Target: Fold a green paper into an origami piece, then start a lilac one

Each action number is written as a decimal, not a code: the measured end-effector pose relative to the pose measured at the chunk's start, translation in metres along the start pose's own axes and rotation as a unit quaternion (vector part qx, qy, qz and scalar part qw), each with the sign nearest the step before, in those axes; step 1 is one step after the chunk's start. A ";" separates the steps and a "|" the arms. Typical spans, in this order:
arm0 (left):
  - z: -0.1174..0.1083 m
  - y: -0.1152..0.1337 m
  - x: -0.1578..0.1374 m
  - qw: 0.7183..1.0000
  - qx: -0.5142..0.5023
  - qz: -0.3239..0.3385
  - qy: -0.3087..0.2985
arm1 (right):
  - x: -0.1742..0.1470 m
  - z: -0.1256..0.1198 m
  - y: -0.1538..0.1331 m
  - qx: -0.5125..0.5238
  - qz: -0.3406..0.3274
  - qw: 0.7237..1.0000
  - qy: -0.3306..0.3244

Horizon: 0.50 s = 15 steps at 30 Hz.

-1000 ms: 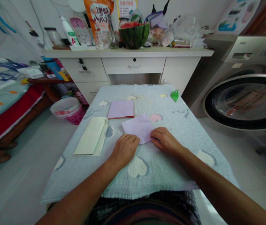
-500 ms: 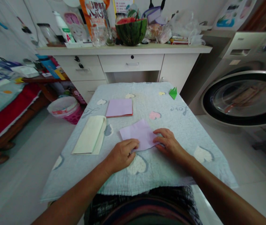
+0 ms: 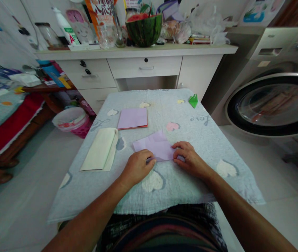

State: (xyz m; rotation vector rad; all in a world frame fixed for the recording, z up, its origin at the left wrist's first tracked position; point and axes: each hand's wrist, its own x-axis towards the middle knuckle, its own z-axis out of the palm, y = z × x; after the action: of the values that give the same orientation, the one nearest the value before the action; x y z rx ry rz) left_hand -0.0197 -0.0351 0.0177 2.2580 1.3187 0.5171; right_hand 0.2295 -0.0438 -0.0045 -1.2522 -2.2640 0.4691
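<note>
A sheet of purple paper (image 3: 158,145) with faint creases lies on the cloth-covered table in front of me. My left hand (image 3: 140,166) pinches its near left edge between thumb and fingers. At the near right corner my right hand (image 3: 187,157) grips the sheet with curled fingers. Beyond the sheet, to the left, rests a square stack of coloured paper (image 3: 132,118), purple on top with a red edge below. A folded pale green paper (image 3: 100,149) lies left of my left hand. Far right on the table sits a small folded green paper piece (image 3: 193,100).
The table wears a pale blue cloth (image 3: 191,189) with heart prints. Behind it stands a white cabinet (image 3: 86,78) bearing a cut watermelon (image 3: 144,31), bottles and bags. A washing machine (image 3: 259,66) with its door open is at right. A pink bin (image 3: 79,126) stands left.
The near edge of the purple paper has become straighter between my hands. My left thumb has shifted along that edge, and my right hand stays at the right corner. The view has tilted slightly.
</note>
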 end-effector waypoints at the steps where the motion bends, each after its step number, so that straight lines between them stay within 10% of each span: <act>1: 0.000 0.001 0.002 1.000 0.001 -0.011 0.003 | 0.000 -0.001 0.000 0.004 0.001 1.000 -0.002; 15: 0.010 -0.003 0.004 0.996 -0.029 -0.025 0.075 | 0.000 0.001 -0.001 0.004 0.023 1.000 0.005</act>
State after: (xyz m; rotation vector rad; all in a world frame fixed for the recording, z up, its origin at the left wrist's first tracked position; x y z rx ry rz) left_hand -0.0143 -0.0328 0.0081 2.1697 1.4092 0.7094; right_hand 0.2285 -0.0442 -0.0046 -1.3016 -2.2265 0.4867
